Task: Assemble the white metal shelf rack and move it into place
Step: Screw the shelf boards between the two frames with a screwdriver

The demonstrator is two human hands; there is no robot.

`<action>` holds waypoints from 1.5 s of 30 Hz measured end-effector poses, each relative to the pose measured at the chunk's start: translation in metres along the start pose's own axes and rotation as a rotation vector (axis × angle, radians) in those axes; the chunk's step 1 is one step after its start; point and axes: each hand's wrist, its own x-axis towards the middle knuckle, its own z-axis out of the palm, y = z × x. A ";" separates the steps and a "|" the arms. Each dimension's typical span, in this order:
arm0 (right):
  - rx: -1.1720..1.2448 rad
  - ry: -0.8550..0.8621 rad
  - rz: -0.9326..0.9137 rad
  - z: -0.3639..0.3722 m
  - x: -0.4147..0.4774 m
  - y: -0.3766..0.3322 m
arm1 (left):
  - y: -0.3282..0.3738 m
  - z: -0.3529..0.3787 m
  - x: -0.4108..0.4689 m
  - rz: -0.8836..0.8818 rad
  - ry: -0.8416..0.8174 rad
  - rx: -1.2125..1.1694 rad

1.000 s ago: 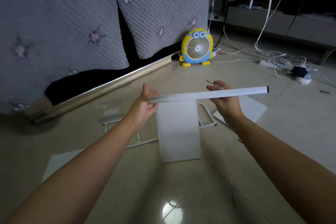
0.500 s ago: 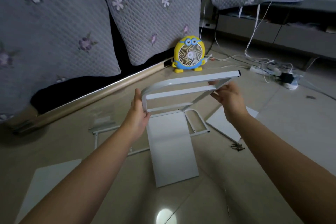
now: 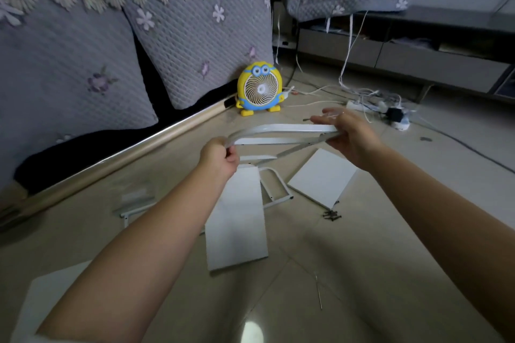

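Note:
Both hands hold a white metal side frame point(image 3: 281, 131) nearly level above the floor. My left hand point(image 3: 220, 157) grips its curved left corner. My right hand point(image 3: 348, 136) holds its right end, with a small dark screw pinched at the fingertips. Under the frame a white shelf panel point(image 3: 237, 220) lies flat on the tiles. A second white panel point(image 3: 320, 178) lies to its right and a third point(image 3: 41, 301) at the lower left. Another white frame point(image 3: 276, 189) lies on the floor, partly under the middle panel.
A pile of dark screws point(image 3: 331, 215) lies by the right panel. A thin tool point(image 3: 319, 292) lies on the near tiles. A yellow cartoon fan point(image 3: 259, 89) stands by the sofa base point(image 3: 111, 159). A power strip and cables point(image 3: 373, 104) spread at the back right.
The frame has tipped from upright toward level and dropped lower. My right hand shifted along to its right end. The view tilted down, showing more floor.

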 end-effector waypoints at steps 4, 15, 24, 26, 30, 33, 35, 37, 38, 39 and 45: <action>-0.327 0.022 0.022 -0.028 -0.007 0.020 | 0.001 0.026 -0.009 0.076 0.013 0.136; -0.570 -0.075 0.274 -0.014 -0.009 0.105 | -0.047 -0.035 -0.015 0.233 0.040 1.384; -0.646 -0.189 0.287 0.027 -0.004 0.149 | -0.089 -0.133 -0.028 0.158 -0.111 1.884; -0.686 -0.212 0.271 0.041 -0.001 0.156 | -0.098 -0.149 -0.029 0.129 -0.147 1.910; -0.774 -0.227 0.230 0.066 0.012 0.167 | -0.116 -0.181 -0.029 0.084 -0.234 1.982; -0.768 -0.152 0.153 0.080 0.024 0.172 | -0.124 -0.205 -0.028 0.040 -0.324 2.037; -0.806 -0.106 0.077 0.087 0.030 0.174 | -0.125 -0.217 -0.025 0.021 -0.395 2.007; -0.954 -0.050 -0.002 0.094 0.034 0.178 | -0.121 -0.225 -0.021 -0.006 -0.466 1.924; -1.038 -0.025 -0.027 0.098 0.036 0.181 | -0.118 -0.228 -0.018 -0.019 -0.498 1.869; -1.098 -0.013 -0.045 0.103 0.040 0.184 | -0.115 -0.230 -0.015 -0.023 -0.522 1.813; -1.178 0.060 0.154 0.138 0.058 0.209 | -0.090 -0.242 0.026 -0.004 -0.421 1.513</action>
